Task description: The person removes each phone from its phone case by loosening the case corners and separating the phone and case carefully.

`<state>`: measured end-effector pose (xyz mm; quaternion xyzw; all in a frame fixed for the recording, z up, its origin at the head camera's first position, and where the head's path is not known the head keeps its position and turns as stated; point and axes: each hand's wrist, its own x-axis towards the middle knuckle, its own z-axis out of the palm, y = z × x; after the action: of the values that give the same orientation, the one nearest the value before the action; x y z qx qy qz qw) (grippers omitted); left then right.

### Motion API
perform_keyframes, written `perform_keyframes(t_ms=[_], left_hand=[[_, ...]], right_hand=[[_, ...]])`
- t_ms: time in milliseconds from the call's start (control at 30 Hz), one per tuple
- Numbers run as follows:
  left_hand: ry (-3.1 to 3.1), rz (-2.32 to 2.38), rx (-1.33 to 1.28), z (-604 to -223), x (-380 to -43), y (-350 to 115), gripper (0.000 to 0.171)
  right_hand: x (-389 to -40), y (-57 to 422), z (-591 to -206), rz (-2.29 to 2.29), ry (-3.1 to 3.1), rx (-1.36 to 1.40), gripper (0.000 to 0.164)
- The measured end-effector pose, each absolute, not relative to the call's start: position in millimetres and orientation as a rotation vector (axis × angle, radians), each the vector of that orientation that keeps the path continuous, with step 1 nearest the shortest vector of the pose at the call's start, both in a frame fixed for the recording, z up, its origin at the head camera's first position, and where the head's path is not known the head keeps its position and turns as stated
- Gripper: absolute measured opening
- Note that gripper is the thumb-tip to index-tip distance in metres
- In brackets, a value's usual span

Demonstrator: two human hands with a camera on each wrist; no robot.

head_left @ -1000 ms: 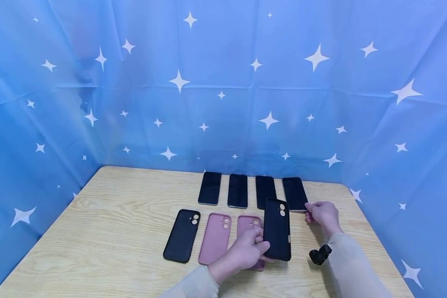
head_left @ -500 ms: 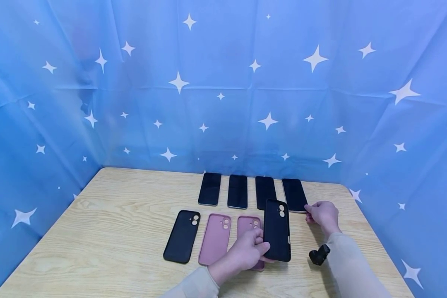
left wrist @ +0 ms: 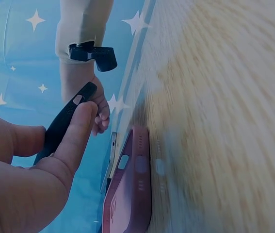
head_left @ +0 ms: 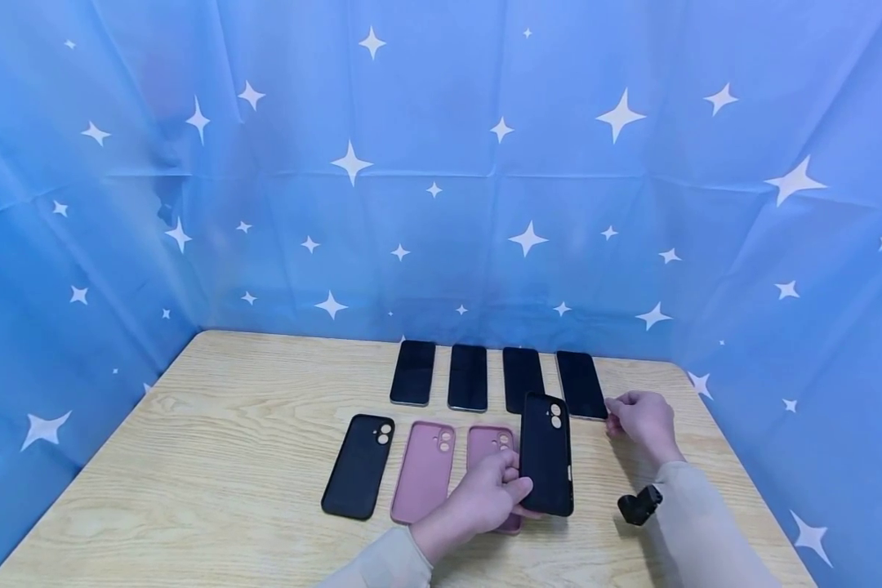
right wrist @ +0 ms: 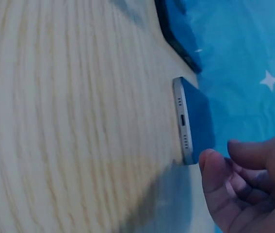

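Note:
My left hand (head_left: 485, 490) pinches the lower left edge of a black phone case (head_left: 546, 457), which is raised and tilted above the table. Thumb and fingers on the case (left wrist: 62, 126) show in the left wrist view. Just off the lower right corner of the rightmost phone (head_left: 581, 384) is my right hand (head_left: 643, 420). In the right wrist view, its thumb and index finger are apart with nothing between them, the index fingertip close to the corner of the phone (right wrist: 198, 116); contact is unclear. A pink case (head_left: 492, 438) lies partly hidden behind my left hand.
Three more dark phones (head_left: 413, 372) lie in a row along the table's back. In front, a black case (head_left: 358, 467) and another pink case (head_left: 424, 472) lie flat, left of my left hand. A blue starred curtain (head_left: 441, 163) surrounds the wooden table (head_left: 191, 457).
My right hand has drawn slightly right, away from the corner of the rightmost phone. That phone stays about where it was. My left hand and the black case have hardly moved.

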<state>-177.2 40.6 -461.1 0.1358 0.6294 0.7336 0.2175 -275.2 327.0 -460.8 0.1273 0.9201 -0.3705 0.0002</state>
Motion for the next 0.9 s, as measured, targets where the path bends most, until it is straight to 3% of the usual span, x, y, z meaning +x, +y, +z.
perform_keyframes(t_ms=[533, 900], left_hand=[[1.811, 1.945, 0.399, -457.4, -175.4, 46.1, 0.01], [1.775, 1.944, 0.391, -462.8, -170.6, 56.5, 0.003]], right_hand=[[-266.0, 315.7, -431.4, -1.21, 2.999, 0.185, 0.04], [-260.7, 308.2, -434.7, -1.191, 3.002, 0.163, 0.036]])
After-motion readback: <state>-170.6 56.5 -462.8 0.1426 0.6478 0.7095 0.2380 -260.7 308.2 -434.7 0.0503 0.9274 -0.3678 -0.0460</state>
